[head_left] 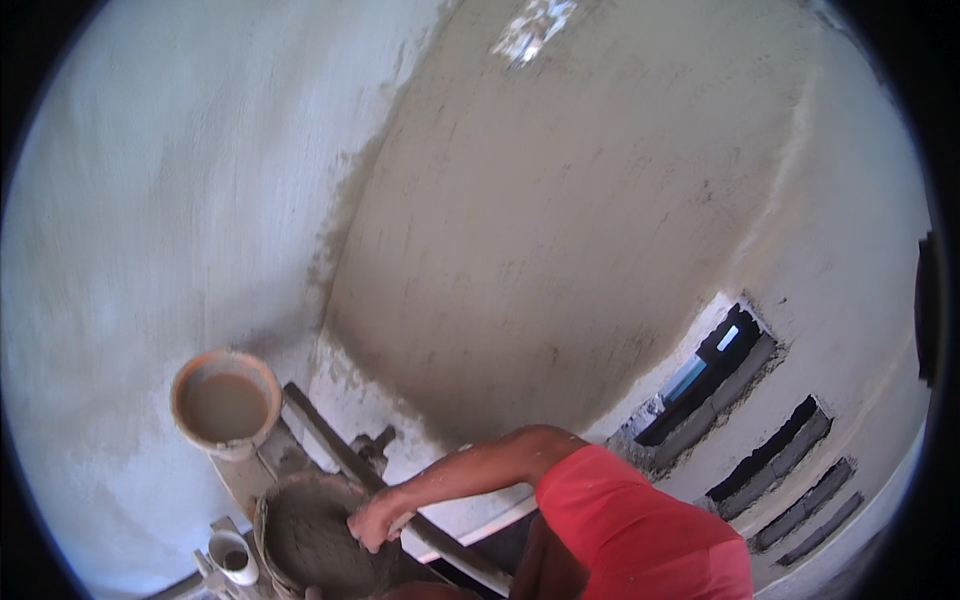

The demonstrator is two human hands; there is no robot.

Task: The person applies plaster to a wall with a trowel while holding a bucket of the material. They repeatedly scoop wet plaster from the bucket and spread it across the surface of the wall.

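Note:
My right hand (372,522), at the end of a red-sleeved arm, is closed over the wide basin (306,530) of wet grey mortar, around something pale that I cannot clearly make out. A long grey plank or bar (330,436) runs diagonally behind that hand and the basin. What looks like part of my left arm (425,592) shows at the bottom edge; its fingers are hidden. An orange-rimmed bucket (186,400) of cloudy water stands behind the basin, and a small white container (240,568) with dark contents sits at its left.
Ahead is a wall with damp grey plaster (560,230), meeting a paler wall (150,200) on the left. Rough slot openings (740,350) descend along the right. A ragged bright patch (530,25) shows high up, and boards (250,470) support the bucket.

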